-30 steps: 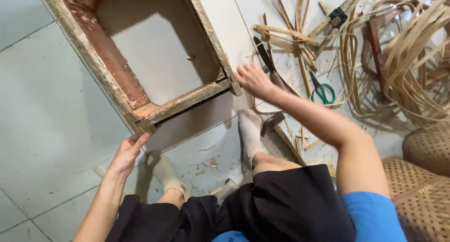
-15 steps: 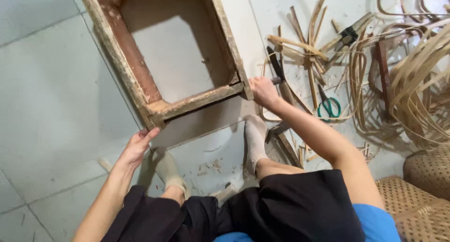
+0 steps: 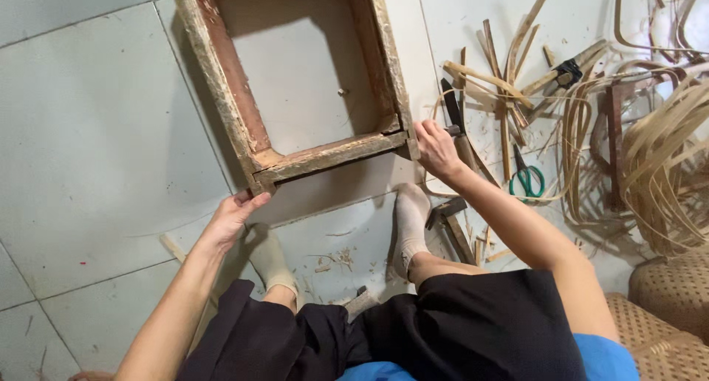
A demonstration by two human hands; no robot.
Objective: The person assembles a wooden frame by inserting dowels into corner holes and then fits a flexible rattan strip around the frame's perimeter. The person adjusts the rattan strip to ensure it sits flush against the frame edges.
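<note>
Wooden frame (image 3: 295, 93): left hand (image 3: 233, 218) and right hand (image 3: 436, 148) are grasping its near corners; no cane strips (image 3: 665, 152) woven on yet.

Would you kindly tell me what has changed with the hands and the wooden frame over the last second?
The left hand has risen from the floor to the wooden frame at its near left corner. The right hand stays at the near right corner. Both socked feet, the green-handled scissors and the cane strips lie as before.
</note>
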